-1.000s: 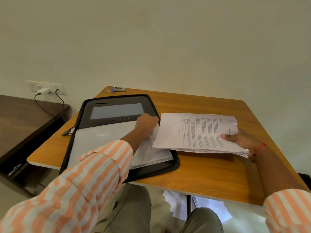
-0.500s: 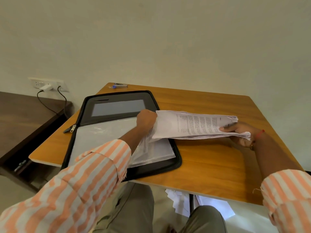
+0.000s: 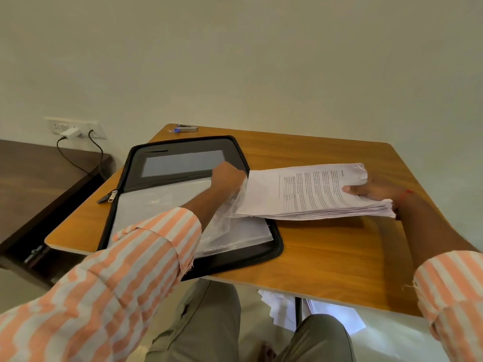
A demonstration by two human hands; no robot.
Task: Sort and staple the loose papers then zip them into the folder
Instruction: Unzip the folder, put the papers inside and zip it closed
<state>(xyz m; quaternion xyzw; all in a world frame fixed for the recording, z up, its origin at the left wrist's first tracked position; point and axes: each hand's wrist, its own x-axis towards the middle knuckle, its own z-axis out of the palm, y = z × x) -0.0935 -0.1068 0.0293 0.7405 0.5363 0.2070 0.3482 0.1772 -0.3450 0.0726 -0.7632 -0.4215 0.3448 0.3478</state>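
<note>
Paper stack [image 3: 313, 194] lifted off table [image 3: 339, 259], right hand [image 3: 371, 192] gripping it; left hand [image 3: 228, 178] pinching plastic sleeve [image 3: 224, 220] in folder [image 3: 277, 246]

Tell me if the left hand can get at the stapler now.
Probably, once freed: the left hand pinches the clear sleeve in the open folder, while the right hand holds the papers. The stapler lies beyond the folder at the far edge of the table, nothing standing between.

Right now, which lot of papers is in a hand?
The printed stack, pinched by the right hand partly over the open folder; the other sheets lie on the floor under the table.
</note>
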